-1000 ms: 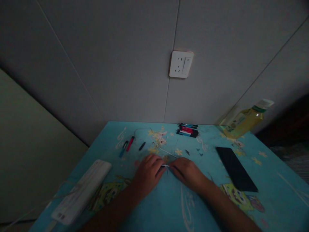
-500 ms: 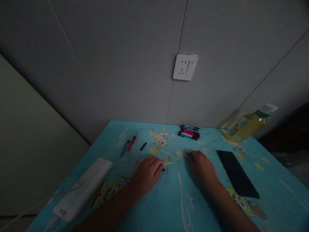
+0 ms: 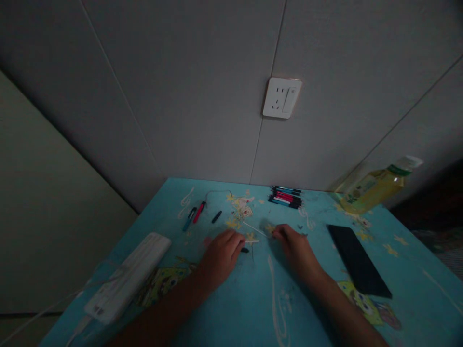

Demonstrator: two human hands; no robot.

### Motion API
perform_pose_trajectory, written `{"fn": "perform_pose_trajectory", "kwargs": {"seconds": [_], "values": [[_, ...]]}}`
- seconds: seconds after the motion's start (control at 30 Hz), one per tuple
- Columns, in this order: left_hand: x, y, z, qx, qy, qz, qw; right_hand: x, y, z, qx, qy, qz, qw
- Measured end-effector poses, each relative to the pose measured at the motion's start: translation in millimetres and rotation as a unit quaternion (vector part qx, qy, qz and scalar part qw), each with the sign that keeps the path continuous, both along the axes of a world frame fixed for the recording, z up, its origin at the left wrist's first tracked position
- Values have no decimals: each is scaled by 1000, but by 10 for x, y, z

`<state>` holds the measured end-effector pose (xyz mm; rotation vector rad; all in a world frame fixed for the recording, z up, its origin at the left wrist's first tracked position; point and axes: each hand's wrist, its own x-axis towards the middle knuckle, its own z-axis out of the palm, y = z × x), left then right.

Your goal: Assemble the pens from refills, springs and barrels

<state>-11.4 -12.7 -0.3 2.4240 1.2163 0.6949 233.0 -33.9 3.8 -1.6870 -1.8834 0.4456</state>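
My left hand (image 3: 224, 251) is closed around one end of a thin white pen refill (image 3: 252, 241), whose free end points right. Just below it, a short dark pen part (image 3: 245, 250) lies partly behind the fingers. The fingers of my right hand (image 3: 294, 246) are pinched together close to the right end of a second white refill (image 3: 255, 228) on the table; what they hold, if anything, is too dark to make out. Beyond the hands lie a dark pen piece (image 3: 216, 217), a red pen barrel (image 3: 199, 212) and a blue pen barrel (image 3: 189, 219).
Several assembled pens (image 3: 285, 197) are lined up by the wall. A tilted-looking bottle of yellow liquid (image 3: 376, 190) stands at the back right, with a flat black slab (image 3: 359, 260) before it. A white power strip (image 3: 128, 278) with a cable is at the left.
My right hand has shifted left toward the loose refill, and small dark bits now show on the table behind it. My left hand keeps its refill. The view has moved slightly.
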Motion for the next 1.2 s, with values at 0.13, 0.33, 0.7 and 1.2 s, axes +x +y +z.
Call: {"fn": "perform_pose_trajectory", "kwargs": {"seconds": [0.13,0.33,0.7,1.2], "values": [[-2,1,5,-1,1,16,1000,-141,-71,74,32,67,81,994],[-8,-13,6,12,2,10,1000,-170,-77,72,68,71,122,988],[-4,5,-35,-7,-37,-13,999,-174,-66,54,67,70,150,984],[-2,11,-47,-3,-56,-47,997,-201,-76,10,52,64,173,981]]}}
